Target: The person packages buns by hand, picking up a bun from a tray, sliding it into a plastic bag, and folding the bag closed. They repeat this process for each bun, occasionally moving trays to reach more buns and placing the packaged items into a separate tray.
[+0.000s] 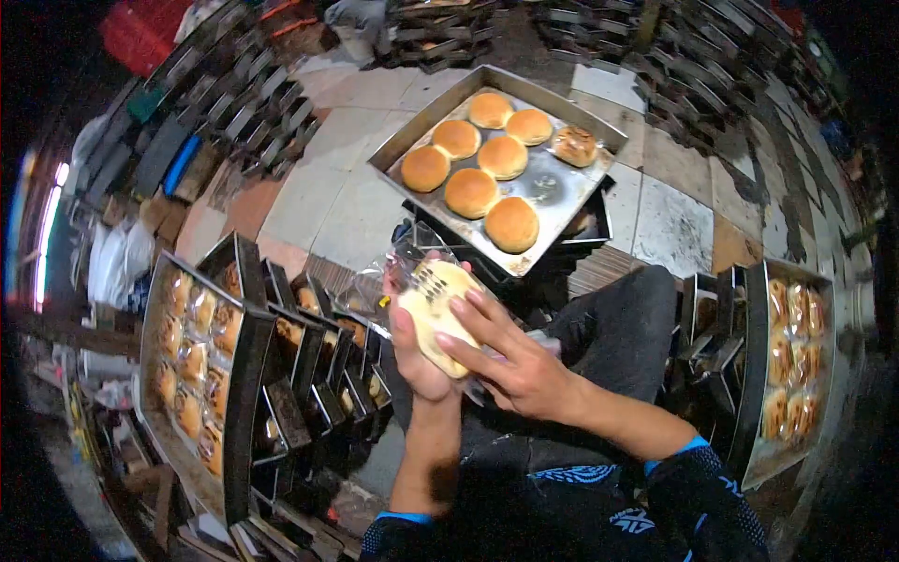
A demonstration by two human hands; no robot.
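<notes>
A bun (pixel 434 314) with its pale side up lies across my left hand (pixel 420 367), whose fingers and thumb wrap its edge. Dark printed marks show near its far end. Clear plastic film (pixel 370 290), loose and crinkled, spreads around my left fingers. From the right, my right hand (pixel 526 370) presses its fingers onto the bun's face and near edge; its thumb is hidden. Just beyond my hands a metal tray (pixel 431 208) holds several golden-brown buns (pixel 471 193). A plastic-wrapped bun (pixel 574 147) sits in the tray's right corner.
At the left, a tilted tray (pixel 242 412) of wrapped buns leans against stacked trays (pixel 323 403). Another upright tray (pixel 757 450) of wrapped buns stands at the right, beside my knee (pixel 623 318). More stacked trays (pixel 248 103) line the back. The floor is tiled (pixel 314 201).
</notes>
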